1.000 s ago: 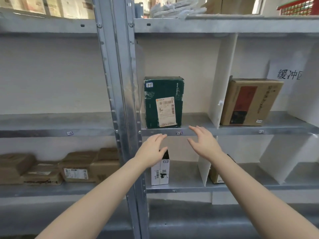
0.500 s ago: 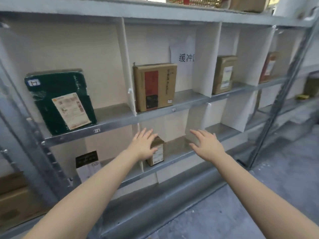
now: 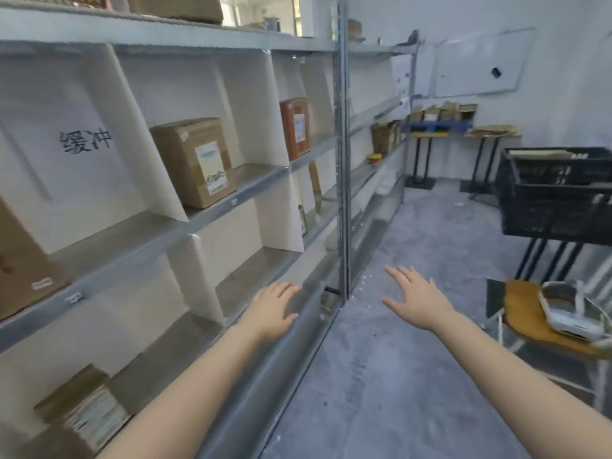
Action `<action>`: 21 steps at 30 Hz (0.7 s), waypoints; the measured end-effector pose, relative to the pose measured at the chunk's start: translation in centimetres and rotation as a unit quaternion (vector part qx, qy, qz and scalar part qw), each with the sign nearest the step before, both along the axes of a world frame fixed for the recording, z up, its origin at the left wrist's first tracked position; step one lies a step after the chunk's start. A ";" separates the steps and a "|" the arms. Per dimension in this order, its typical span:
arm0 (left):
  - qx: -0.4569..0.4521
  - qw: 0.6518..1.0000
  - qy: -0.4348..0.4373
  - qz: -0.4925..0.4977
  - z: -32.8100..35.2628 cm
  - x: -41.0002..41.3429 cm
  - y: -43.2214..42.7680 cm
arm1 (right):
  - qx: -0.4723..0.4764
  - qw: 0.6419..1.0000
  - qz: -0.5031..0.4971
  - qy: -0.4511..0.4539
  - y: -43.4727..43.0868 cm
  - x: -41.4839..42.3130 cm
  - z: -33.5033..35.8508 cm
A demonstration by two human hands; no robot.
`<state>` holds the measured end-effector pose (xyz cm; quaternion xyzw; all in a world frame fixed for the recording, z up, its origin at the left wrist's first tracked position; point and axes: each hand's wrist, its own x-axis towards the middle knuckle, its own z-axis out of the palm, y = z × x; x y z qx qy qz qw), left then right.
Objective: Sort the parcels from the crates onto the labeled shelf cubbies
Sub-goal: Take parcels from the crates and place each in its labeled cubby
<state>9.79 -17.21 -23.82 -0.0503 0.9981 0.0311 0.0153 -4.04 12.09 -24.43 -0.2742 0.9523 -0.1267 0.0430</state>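
A metal shelf (image 3: 231,202) with white dividers runs along my left. One cubby holds a brown carton (image 3: 195,160) with a white label, and a red-brown parcel (image 3: 294,127) stands further along. Another small parcel (image 3: 82,412) lies in a bottom cubby at the lower left. A black crate (image 3: 556,200) holding parcels stands on a frame at the right. My left hand (image 3: 271,309) hovers empty with fingers spread over the lower shelf's front edge. My right hand (image 3: 417,299) is empty too, fingers apart, out over the floor.
A wooden chair (image 3: 530,326) carrying a white device (image 3: 569,309) stands at the right below the crate. Small tables (image 3: 463,134) with cardboard stand at the far wall. A paper sign (image 3: 82,144) with handwritten characters hangs in one cubby. Grey concrete floor (image 3: 414,376) stretches ahead.
The view has swung to the right along the shelf, away from the green parcel, which is now out of sight. The crate and chair have come into view. Both hands stay empty and spread.
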 end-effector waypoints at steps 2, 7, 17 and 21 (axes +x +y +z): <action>-0.001 1.000 -0.010 -0.029 -0.6 -4.5 1.3 | -0.002 0.999 -0.041 -0.007 2.5 -2.9 -1.1; 0.011 0.994 0.002 -0.111 0.1 -18.2 3.8 | 0.002 0.993 -0.118 -0.006 5.4 -11.5 -1.7; -0.039 0.963 0.013 -0.267 4.0 -48.3 6.4 | -0.054 0.966 -0.251 0.032 5.7 -31.7 0.9; -0.032 0.949 0.009 -0.315 3.5 -58.5 8.7 | -0.082 0.950 -0.298 0.051 6.3 -38.2 1.1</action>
